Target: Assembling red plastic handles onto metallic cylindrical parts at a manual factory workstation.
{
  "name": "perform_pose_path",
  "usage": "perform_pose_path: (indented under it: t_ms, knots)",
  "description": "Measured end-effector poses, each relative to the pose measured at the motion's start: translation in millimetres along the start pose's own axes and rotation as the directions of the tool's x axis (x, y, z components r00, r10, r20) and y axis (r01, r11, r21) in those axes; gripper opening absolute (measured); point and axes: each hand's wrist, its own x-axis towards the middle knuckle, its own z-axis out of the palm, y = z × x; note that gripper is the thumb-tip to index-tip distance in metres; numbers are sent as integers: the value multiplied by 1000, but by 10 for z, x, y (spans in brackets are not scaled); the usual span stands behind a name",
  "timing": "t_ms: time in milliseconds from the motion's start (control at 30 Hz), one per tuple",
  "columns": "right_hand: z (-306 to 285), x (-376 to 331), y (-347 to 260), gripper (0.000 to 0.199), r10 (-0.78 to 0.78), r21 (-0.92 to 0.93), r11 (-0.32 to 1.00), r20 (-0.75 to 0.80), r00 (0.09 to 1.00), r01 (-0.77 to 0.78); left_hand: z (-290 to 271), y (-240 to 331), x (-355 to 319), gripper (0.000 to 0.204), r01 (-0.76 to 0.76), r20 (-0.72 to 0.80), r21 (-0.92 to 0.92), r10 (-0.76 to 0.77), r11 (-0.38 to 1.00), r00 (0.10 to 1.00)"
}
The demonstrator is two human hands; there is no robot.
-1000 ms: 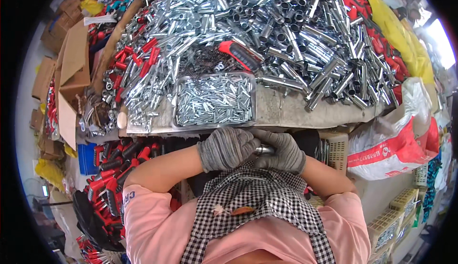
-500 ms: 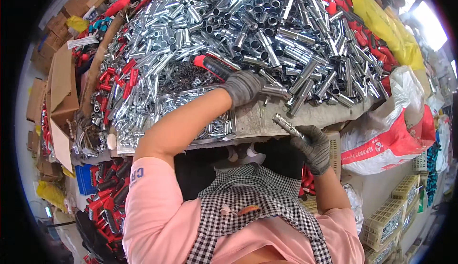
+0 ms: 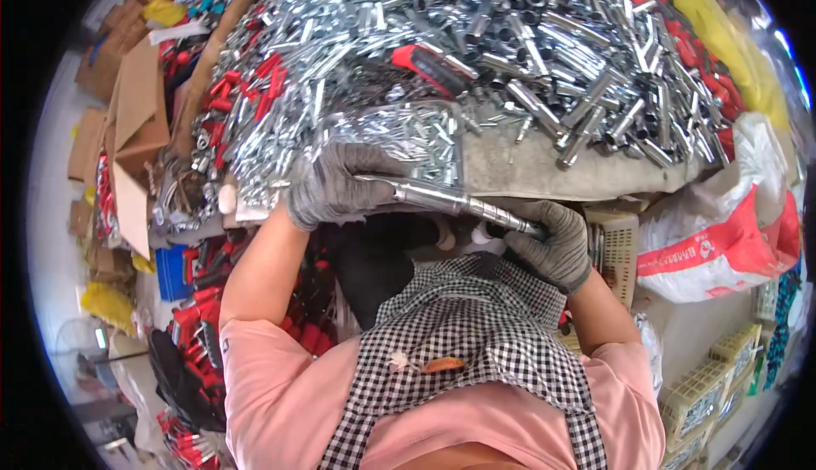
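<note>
My left hand (image 3: pixel 347 185), in a grey knit glove, is closed around the end of a shiny metal tube (image 3: pixel 432 198). A ribbed metal shaft (image 3: pixel 497 215) points up and left from my gloved right hand (image 3: pixel 552 245), whose fingers are wrapped round its dark lower end. Tube and shaft meet end to end in one line above my lap; how deep the shaft sits inside the tube cannot be seen. Beyond the hands, a red and black handle (image 3: pixel 433 70) lies on the heap of metal tubes (image 3: pixel 544 45).
A clear tray of small metal pins (image 3: pixel 416 138) sits at the bench's near edge. Red parts (image 3: pixel 270 83) and an opened cardboard box (image 3: pixel 136 130) are at left. To the right stand a white and red sack (image 3: pixel 722 223) and cream plastic crates (image 3: pixel 697 393).
My left hand has come back from the heap toward my body, bringing a metal tube. The shaft in my right hand now meets that tube's end. The view has shifted slightly.
</note>
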Motion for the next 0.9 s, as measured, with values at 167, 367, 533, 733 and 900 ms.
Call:
perform_pose_path:
  t_ms: [167, 367, 533, 733, 900]
  knots:
    - [267, 79, 18, 33, -52, -144, 986, 198, 979, 81, -28, -35, -402, 26, -149, 43, 348, 143, 926, 989]
    - [590, 26, 6, 49, 135, -19, 991, 297, 945, -136, 264, -414, -628, 33, -270, -50, -83, 267, 959, 962]
    - [736, 60, -81, 66, 118, -108, 991, 395, 911, -82, 608, -615, -738, 69, 104, -106, -269, -137, 957, 985]
    - [905, 279, -81, 68, 26, -191, 980, 417, 908, 59, 632, -403, -636, 38, 159, -42, -456, -199, 876, 979]
    - [854, 498, -174, 41, 48, -224, 972, 493, 869, 73, 547, -547, -413, 7, -115, -49, 157, 124, 981, 991]
